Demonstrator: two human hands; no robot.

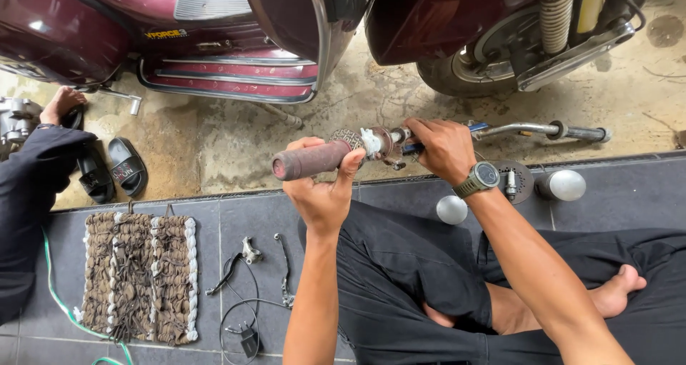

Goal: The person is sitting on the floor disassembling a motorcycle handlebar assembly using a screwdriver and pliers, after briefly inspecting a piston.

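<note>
I hold a scooter handlebar [532,130] crosswise in front of me. My left hand [323,186] is wrapped around its worn maroon rubber grip [309,161] at the left end. My right hand [443,148], a green watch on its wrist, closes around the bar just right of the rusty switch housing [379,143]. The chrome bar runs on to the right, past a black collar. I sit cross-legged in black trousers on grey tiles, one bare foot [620,291] showing.
A maroon scooter [236,43] stands on the concrete ahead, its rear wheel [493,58] at upper right. Another person's sleeve and hand [61,104] are at left by black sandals [118,166]. A woven mat [139,276], cables and a small lever [250,251], two chrome caps [451,209] lie on the tiles.
</note>
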